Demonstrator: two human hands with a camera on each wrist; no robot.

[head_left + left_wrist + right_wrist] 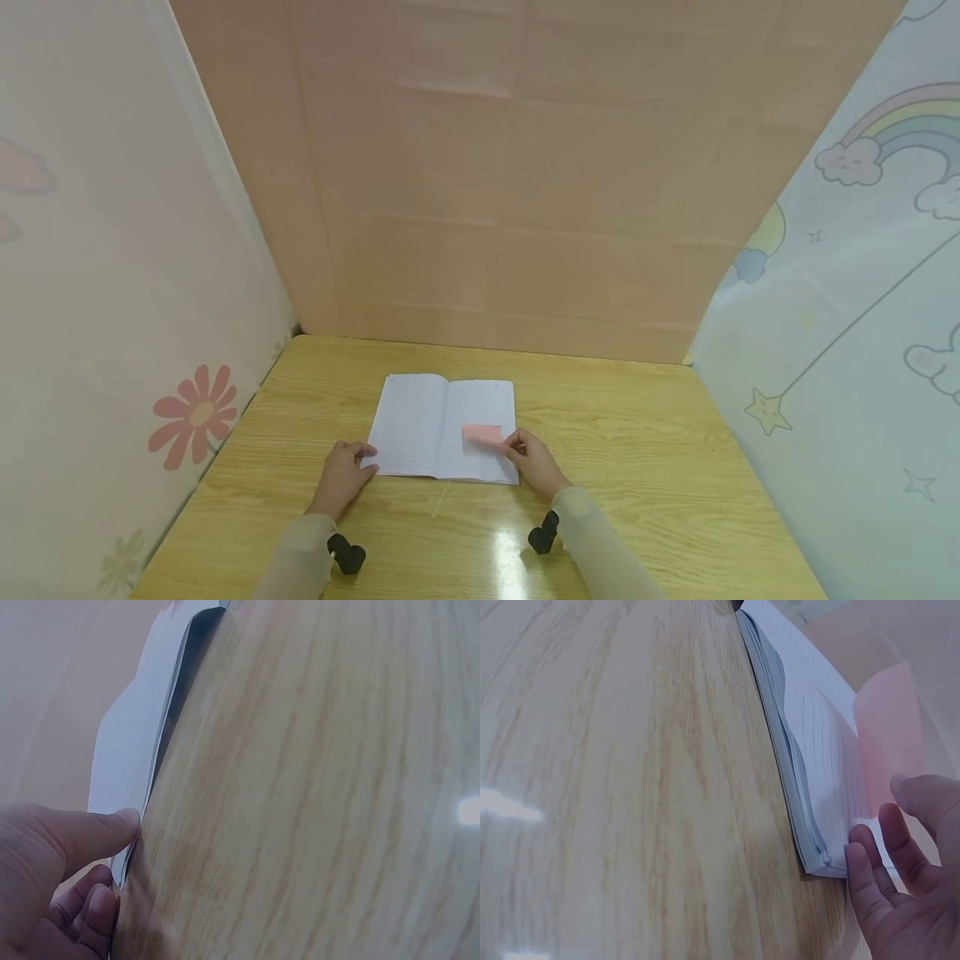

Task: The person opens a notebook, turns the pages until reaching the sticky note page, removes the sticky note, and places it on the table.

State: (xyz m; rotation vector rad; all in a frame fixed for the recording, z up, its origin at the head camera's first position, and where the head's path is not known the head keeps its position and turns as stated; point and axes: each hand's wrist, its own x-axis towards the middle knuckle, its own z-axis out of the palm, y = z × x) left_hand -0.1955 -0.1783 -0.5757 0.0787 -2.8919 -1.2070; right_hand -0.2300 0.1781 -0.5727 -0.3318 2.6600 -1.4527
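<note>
An open notebook (405,421) with white lined pages lies on the wooden table. At its lower left corner, my left hand (345,477) holds the edge; the left wrist view shows the thumb (112,834) on the page and the other fingers curled at the side. Over the right page, a pink sticky note (482,433) is pinched between thumb and index finger of my right hand (536,462). In the right wrist view the note (889,727) stands up from the page in a curve, while the lower fingers are right at the notebook's corner.
A thin ribbon bookmark (441,500) trails from the notebook's spine onto the table (622,450). Each wrist carries a black camera mount. A plain tan sheet (495,167) stands behind the table, with patterned curtains (840,333) on both sides.
</note>
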